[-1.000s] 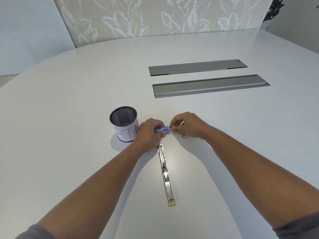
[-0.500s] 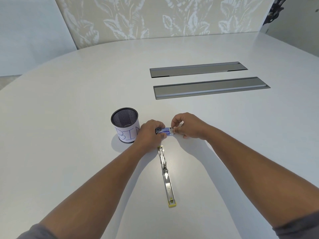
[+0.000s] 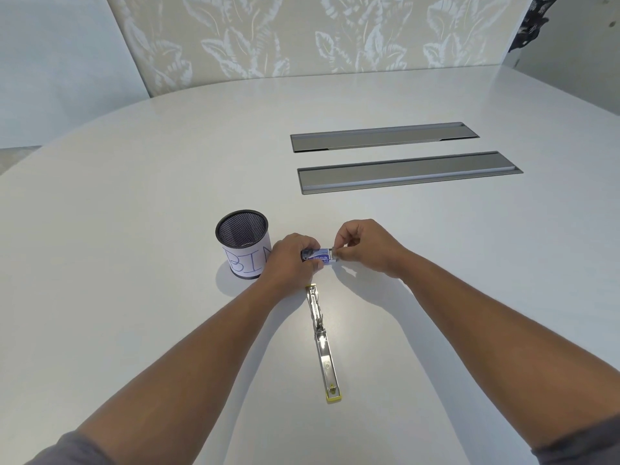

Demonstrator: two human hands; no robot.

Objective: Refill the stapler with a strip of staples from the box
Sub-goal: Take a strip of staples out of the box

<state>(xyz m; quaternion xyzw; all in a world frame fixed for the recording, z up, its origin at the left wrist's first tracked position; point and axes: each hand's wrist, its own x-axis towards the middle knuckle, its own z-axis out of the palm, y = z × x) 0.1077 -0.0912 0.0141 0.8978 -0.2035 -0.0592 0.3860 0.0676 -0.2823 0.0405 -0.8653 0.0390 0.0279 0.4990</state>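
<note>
The picture is bright and the light is soft and even. It seems to come from above. The white table (image 3: 141,203) shines a little, and a pale glow lies on it beside the shiny metal stapler (image 3: 322,344), which has a small bright glint. Soft grey shadows lie under both arms and around the black mesh cup (image 3: 244,245). The middle looks sharp. Near the edges the wide lens bends things, so the table's far edge curves and the arms look stretched.
</note>
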